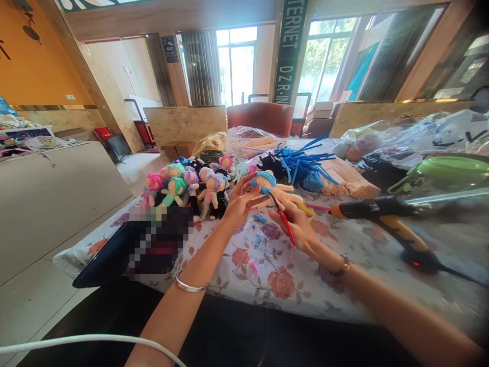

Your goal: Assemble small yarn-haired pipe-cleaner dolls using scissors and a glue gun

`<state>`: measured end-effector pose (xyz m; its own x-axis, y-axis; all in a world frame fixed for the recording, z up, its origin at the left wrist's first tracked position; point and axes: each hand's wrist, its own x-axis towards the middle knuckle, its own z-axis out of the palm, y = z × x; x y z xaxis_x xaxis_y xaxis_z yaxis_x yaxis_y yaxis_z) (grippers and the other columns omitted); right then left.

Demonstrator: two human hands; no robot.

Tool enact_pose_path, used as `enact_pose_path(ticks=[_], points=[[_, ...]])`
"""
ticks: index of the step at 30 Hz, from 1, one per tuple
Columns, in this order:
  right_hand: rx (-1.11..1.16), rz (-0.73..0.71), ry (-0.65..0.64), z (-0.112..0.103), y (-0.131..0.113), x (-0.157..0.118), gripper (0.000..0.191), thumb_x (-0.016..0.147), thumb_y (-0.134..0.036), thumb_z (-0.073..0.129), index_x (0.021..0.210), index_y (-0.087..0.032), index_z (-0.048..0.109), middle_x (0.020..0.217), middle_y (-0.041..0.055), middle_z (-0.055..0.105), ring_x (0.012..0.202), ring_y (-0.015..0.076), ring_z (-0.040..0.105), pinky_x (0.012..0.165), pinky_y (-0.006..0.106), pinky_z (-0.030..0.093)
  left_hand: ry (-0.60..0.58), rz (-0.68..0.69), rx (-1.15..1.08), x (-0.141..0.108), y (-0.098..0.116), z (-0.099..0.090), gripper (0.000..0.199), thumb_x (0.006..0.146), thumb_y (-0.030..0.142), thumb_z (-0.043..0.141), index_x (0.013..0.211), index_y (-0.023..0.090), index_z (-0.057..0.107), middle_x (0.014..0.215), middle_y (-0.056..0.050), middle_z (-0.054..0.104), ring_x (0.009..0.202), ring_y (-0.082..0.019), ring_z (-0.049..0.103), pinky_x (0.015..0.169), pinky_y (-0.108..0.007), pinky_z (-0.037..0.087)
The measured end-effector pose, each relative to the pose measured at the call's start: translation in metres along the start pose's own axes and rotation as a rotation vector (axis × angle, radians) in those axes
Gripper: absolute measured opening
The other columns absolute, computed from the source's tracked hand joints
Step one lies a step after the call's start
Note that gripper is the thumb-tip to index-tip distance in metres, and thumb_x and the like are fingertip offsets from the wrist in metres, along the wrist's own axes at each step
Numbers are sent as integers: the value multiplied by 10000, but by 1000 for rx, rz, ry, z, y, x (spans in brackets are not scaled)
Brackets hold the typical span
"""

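My left hand (244, 200) is closed on a small plush doll (284, 194) with a cream body and blue yarn hair (265, 179). The doll is held tilted above the table, its head toward my left fingers and its limbs pointing right. In my right hand (296, 227) is a pair of scissors (284, 224) with red handles, its dark blades up against the blue hair. How far the blades are apart cannot be made out. Blue yarn clippings (260, 218) lie on the floral tablecloth (244, 280) below.
Finished dolls (187, 183) with colourful hair crowd the left rear. Blue chenille stems (301, 165) and cream-coloured pieces (349, 176) lie behind the hands. At right are a glue gun (378, 209) and a green container (453, 169). A dark tablet-like object (110, 255) sits front left.
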<state>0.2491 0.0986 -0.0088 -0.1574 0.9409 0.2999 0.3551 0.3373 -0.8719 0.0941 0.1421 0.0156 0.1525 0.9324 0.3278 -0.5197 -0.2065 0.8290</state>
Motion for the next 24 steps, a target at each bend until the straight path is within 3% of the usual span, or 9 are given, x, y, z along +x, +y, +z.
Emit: enact_pose_path(ticks=[9, 17, 24], points=[[13, 20, 11, 0, -2, -1, 478, 748, -618, 558, 595, -196, 393, 548, -35, 332, 512, 94, 307, 476, 251, 218, 5, -4, -8, 0, -1, -1, 359, 657, 222, 750, 1001, 274, 662, 932, 14, 650, 861, -166, 653, 873, -415, 532], [151, -55, -16, 1, 0, -1, 419, 815, -594, 511, 721, -193, 435, 583, -25, 459, 552, 110, 401, 532, 260, 307, 37, -12, -36, 0, 1, -1, 376, 656, 210, 749, 1018, 263, 662, 898, 17, 645, 789, -136, 658, 839, -388, 553], [83, -19, -39, 2, -2, -2, 473, 788, -640, 513, 661, -195, 413, 533, -30, 425, 509, 103, 378, 473, 249, 266, 39, -7, -25, 0, 1, -1, 384, 639, 233, 766, 1009, 281, 674, 923, 17, 648, 797, -123, 645, 811, -342, 561]])
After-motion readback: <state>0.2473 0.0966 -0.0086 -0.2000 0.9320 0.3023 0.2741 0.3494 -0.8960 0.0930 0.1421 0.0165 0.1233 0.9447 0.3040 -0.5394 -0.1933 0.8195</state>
